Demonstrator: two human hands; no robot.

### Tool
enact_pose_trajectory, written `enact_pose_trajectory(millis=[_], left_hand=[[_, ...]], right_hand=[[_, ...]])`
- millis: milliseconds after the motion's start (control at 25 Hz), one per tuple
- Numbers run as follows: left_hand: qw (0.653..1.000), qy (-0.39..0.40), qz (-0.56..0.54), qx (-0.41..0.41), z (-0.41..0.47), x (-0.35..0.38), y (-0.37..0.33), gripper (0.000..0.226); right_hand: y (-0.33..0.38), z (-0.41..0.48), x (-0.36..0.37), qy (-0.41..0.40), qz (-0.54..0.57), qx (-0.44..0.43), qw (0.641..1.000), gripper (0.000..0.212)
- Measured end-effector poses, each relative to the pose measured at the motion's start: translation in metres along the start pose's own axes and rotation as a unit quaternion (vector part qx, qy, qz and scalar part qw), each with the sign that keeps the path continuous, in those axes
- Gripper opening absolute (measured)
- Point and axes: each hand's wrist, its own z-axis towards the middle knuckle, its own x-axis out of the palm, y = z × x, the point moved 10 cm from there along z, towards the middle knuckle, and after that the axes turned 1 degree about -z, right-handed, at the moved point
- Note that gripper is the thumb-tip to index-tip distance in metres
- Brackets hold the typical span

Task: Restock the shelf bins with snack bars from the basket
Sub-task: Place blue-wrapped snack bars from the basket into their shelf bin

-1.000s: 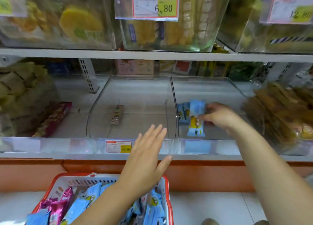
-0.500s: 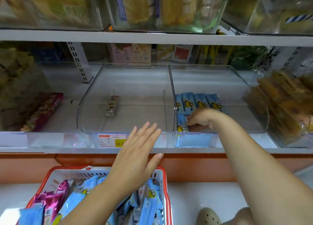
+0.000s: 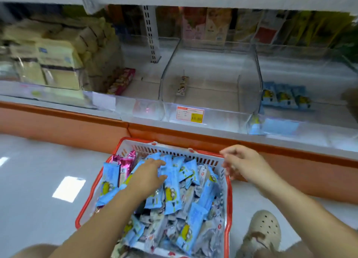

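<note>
Head view, looking down at a red-rimmed basket on the pale floor, set against the orange base of a shelf unit.

Basket: heaped with blue-wrapped snack bars, loosely piled, lying at all angles. A few pink-wrapped bars stand at its far-left corner.

Left hand: palm down on the heap, left of centre, fingers spread and pressed on blue wrappers. Whether any bar is actually pinched, cannot tell; the palm hides the underside.

Right hand: in the air above the basket's far-right rim, fingers loosely curled, nothing in them. Outline is motion-blurred.

Shelf, lowest tier, clear plastic bins side by side:
- Right bin: a row of blue bars lying flat side by side near the middle; one more blue bar stands against the front wall at the left corner.
- Middle bin: one single brown bar on the floor of it. Price tag, red and yellow, on the front wall.
- Left of that: a pink-red box lying flat, beside stacked beige packets.

Behind the bins, upright cartons along the back, too blurred to read.

A beige clog shows at lower right, just beside the basket.
</note>
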Motion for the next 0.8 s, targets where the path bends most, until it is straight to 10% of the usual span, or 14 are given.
enact_pose_trajectory(millis=[160,320,560,800], left_hand=[[0.999,-0.033,-0.021,-0.016,-0.017,0.013,0.022,0.052],[0.999,-0.052,0.005,0.001,-0.026,0.021,0.02,0.051],[0.998,-0.06,-0.005,-0.005,-0.032,0.024,0.022,0.053],[0.925,0.0,-0.37,-0.084,-0.033,0.02,0.0,0.048]], right_hand=[[-0.071,-0.007,0.11,0.146,-0.059,0.1,0.982,0.019],[-0.096,-0.008,0.159,0.138,-0.106,0.109,0.979,0.037],[-0.084,-0.002,0.165,0.129,-0.041,0.114,0.984,0.009],[-0.071,-0.011,0.126,0.105,0.13,0.146,0.975,0.023]])
